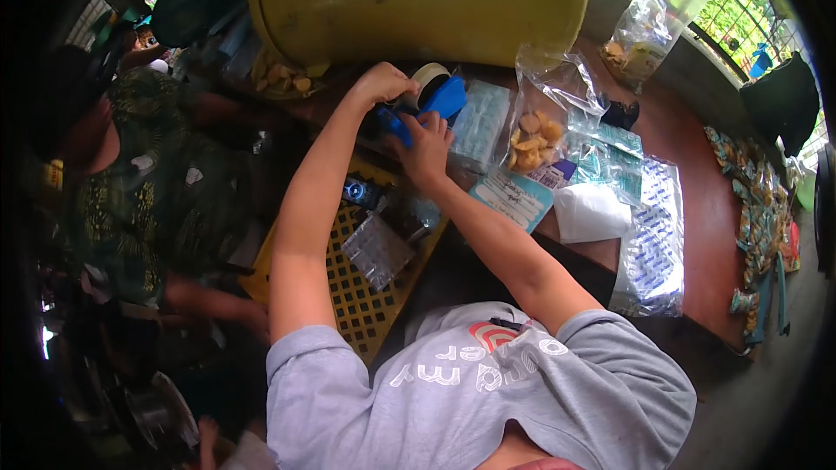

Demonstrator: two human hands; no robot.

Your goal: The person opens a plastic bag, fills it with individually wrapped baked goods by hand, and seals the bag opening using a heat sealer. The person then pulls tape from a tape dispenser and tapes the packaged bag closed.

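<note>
A blue tape dispenser (446, 97) with a large roll of tape (429, 78) stands at the table's far side, below the yellow drum. My left hand (383, 84) is closed at the left of the roll, its fingertips bent down; what they pinch is hidden. My right hand (425, 146) grips the near side of the dispenser, fingers curled over its blue body. Just to the right lie a stack of clear printed packets (482, 122) and a clear bag of brownish-yellow pieces (533, 141).
A yellow drum (418, 0) lies across the back. On a yellow crate (361, 305) are a phone-like device (361, 194) and a silvery packet (377, 250). A printed plastic sheet (651, 244) and white paper (592, 213) lie right. Another person (148, 174) is close on the left.
</note>
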